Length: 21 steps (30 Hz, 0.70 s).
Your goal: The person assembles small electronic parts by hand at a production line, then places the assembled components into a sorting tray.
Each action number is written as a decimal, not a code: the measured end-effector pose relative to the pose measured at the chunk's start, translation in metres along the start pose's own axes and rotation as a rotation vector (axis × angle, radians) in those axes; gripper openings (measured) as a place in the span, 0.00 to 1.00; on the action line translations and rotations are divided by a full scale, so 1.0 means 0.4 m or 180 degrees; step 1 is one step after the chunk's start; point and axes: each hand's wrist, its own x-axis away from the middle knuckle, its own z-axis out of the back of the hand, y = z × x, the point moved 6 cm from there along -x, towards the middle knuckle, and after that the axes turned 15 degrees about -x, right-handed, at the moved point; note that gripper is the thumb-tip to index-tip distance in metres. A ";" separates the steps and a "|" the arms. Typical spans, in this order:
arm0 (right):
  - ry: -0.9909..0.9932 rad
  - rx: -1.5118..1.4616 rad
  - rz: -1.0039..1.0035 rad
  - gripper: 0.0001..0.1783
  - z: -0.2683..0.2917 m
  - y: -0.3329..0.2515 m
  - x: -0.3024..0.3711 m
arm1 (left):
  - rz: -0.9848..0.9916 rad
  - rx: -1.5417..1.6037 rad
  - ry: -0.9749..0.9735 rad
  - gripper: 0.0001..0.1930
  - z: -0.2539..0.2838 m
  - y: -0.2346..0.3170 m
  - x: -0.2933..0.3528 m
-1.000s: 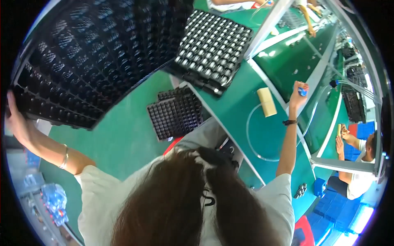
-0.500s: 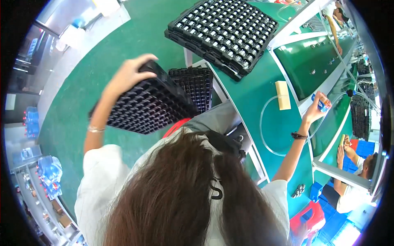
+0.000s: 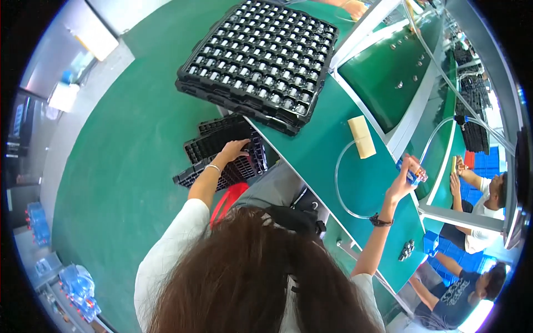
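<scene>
My left hand [image 3: 233, 150] reaches down beside the green table [image 3: 311, 161], its fingers closed at the edge of a black pocketed tray [image 3: 206, 147]. That tray lies among other dark trays, low by the table's edge; how they overlap is partly hidden by my hand and arm. My right hand [image 3: 401, 184] is raised over the table's right side, closed round a small blue and orange thing [image 3: 412, 178] whose kind I cannot make out. Ahead of me on the table, a stack of black trays [image 3: 239, 103] carries rows of shiny metal parts in its top pockets.
A pale yellow block [image 3: 362, 137] and a clear looped hose [image 3: 337, 180] lie on the table. Small dark parts [image 3: 407, 250] sit near its right corner. A white frame [image 3: 383, 133] borders a green conveyor [image 3: 388, 72]. Two co-workers [image 3: 483, 222] sit at the right.
My left hand has moved lower and to the right, bringing the black tray from a raised tilt down by the other trays. My right hand keeps its hold. The view has shifted.
</scene>
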 end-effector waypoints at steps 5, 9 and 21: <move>0.0206 0.0014 -0.0285 0.12 0.012 0.031 0.040 | -0.0049 -0.0535 0.0976 0.34 0.103 0.078 -0.063; 0.0197 -0.0122 -0.0393 0.10 -0.017 0.050 0.066 | -0.1026 -0.0359 -0.0772 0.13 0.179 0.216 -0.008; 0.0399 -0.0719 -0.0540 0.11 -0.069 0.022 0.114 | 0.0161 -0.0188 0.1823 0.13 0.791 0.438 -0.059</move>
